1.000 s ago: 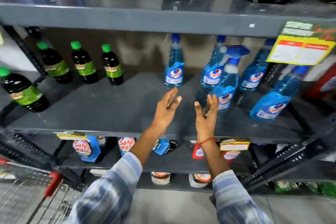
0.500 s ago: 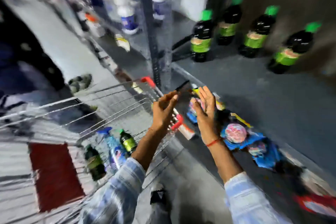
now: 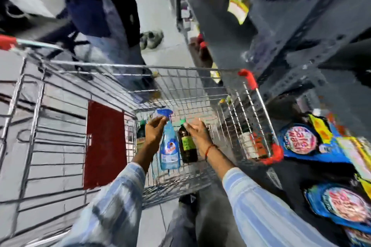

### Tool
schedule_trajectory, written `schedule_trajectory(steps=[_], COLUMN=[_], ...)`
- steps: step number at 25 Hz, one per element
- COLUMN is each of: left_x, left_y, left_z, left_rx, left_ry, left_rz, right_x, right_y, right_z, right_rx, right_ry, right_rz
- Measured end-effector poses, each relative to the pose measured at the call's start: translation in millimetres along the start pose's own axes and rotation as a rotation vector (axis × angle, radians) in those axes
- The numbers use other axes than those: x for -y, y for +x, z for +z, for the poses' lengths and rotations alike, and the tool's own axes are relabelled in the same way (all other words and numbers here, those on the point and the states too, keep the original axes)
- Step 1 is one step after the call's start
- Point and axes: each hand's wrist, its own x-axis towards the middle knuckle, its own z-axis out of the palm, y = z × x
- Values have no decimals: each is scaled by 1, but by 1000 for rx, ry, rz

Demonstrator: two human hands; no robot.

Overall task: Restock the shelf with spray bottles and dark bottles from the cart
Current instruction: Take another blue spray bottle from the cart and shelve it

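A wire shopping cart (image 3: 180,69) stands below me. On its floor lies a blue spray bottle (image 3: 169,149) with a blue trigger head, and beside it on the right a dark bottle (image 3: 187,147) with a green cap and green label. My left hand (image 3: 153,133) is curled around the spray bottle's neck. My right hand (image 3: 198,133) reaches over the dark bottle, thumb against its neck and fingers apart. A second dark bottle (image 3: 140,132) shows partly behind my left hand. The view is blurred.
The grey metal shelf unit (image 3: 301,36) runs along the right, close to the cart's red corner (image 3: 249,78). Blue pouches (image 3: 301,142) lie on a low shelf. Another person (image 3: 104,6) stands beyond the cart. A red panel (image 3: 104,144) is on the cart's child seat.
My view swung from the shelf down to the cart. Both hands dropped into the basket, the left closing on the spray bottle and the right reaching the dark bottle.
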Motion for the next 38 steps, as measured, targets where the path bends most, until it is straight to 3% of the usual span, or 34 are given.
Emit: schedule_trajectory(steps=[4, 8, 14, 20, 24, 27, 33, 38], left_x=[65, 116, 145, 132, 126, 107, 6, -82], left_y=[44, 65, 74, 73, 64, 51, 8, -56], left_z=[-31, -33, -23, -38, -39, -50, -36, 44], left_rx=[-17, 88, 133, 312, 326, 377, 601, 731], left_ry=[171, 270, 331, 296, 304, 191, 83, 152], left_rz=[-124, -310, -442, -573, -544, -497, -257, -23], right_x=[-58, -100, -112, -112, -98, -80, -11, 32], right_y=[55, 79, 93, 92, 81, 60, -5, -89], right_z=[28, 37, 51, 53, 42, 27, -20, -102], right_rx=[129, 190, 356, 445, 518, 462, 227, -12], right_ry=[-236, -592, -917, -1040, -1021, -836, -514, -279], right_rz=[302, 454, 425, 513, 520, 472, 111, -145])
